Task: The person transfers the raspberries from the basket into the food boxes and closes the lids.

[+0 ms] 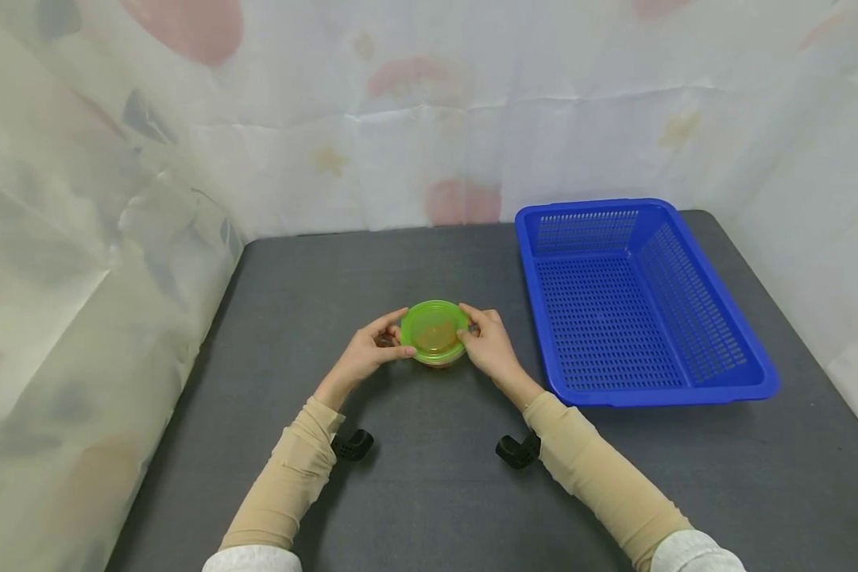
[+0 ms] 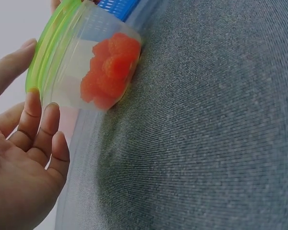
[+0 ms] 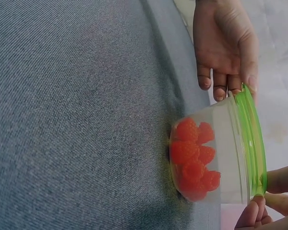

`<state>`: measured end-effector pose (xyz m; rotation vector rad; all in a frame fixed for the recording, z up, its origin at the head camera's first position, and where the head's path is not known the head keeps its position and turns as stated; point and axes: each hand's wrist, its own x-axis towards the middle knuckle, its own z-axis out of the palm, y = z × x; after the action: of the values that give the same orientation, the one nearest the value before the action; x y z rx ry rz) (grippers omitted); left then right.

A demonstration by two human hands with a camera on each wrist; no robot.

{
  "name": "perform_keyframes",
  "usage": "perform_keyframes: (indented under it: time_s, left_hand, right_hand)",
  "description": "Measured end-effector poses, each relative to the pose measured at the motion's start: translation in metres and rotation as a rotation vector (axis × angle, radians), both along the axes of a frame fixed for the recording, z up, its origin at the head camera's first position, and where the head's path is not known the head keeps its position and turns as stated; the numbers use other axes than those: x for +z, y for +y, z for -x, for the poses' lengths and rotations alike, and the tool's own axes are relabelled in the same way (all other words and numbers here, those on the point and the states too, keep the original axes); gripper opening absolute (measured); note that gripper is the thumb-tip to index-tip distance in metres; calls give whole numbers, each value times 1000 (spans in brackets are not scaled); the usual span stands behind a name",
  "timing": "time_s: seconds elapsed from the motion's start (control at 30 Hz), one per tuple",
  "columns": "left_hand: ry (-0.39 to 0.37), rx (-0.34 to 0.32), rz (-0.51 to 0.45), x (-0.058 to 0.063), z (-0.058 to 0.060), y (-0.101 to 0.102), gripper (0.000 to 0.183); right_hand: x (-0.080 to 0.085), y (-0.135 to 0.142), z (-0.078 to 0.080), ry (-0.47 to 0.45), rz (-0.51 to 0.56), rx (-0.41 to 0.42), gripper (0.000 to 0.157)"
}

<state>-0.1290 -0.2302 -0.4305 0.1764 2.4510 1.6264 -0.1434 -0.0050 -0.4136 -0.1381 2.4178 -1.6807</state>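
Observation:
A small clear plastic food container [image 3: 229,148] with a round green lid [image 1: 434,327] stands upright on the dark grey table, near its middle. Red raspberries [image 2: 110,67] show through its wall, heaped at the bottom. On the left side my left hand [image 1: 363,351] pinches the lid's edge, thumb at the top and fingertips under the rim. Opposite it, my right hand [image 1: 492,346] grips the lid's right edge between thumb and fingers. In the right wrist view the lid [image 3: 253,143] sits over the container's mouth all the way across.
To the right stands a blue plastic basket [image 1: 729,326] with slotted walls, near my right forearm. The grey table [image 1: 429,485] reaches back to a patterned white curtain [image 1: 579,143], which also hangs along both sides. Black wrist cameras [image 1: 353,445] sit under both forearms.

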Motion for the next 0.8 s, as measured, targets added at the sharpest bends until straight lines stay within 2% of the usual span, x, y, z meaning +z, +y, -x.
perform_keyframes:
  time_s: [0.23,0.3,0.5,0.67,0.73,0.8]
  left_hand:
    - [-25,-33,-26,18,-6,5,73]
    - [-27,-36,-29,15,-4,5,73]
    - [1,-19,-14,-6,4,0,70]
    - [-30,-19,-20,13,-2,5,69]
    - [-49,-21,-36,14,-2,5,69]
    - [-56,-18,-52,6,1,3,69]
  right_hand:
    - [-4,-1,0,18,-15,-1,49]
    - [-5,-1,0,13,-23,-5,50]
    - [-7,0,-1,-16,-35,-25,50]
    - [-10,1,-2,-19,-33,-25,50]
    - [-10,2,-2,-13,-35,-20,50]
    - [-12,2,-1,-11,-42,-14,50]
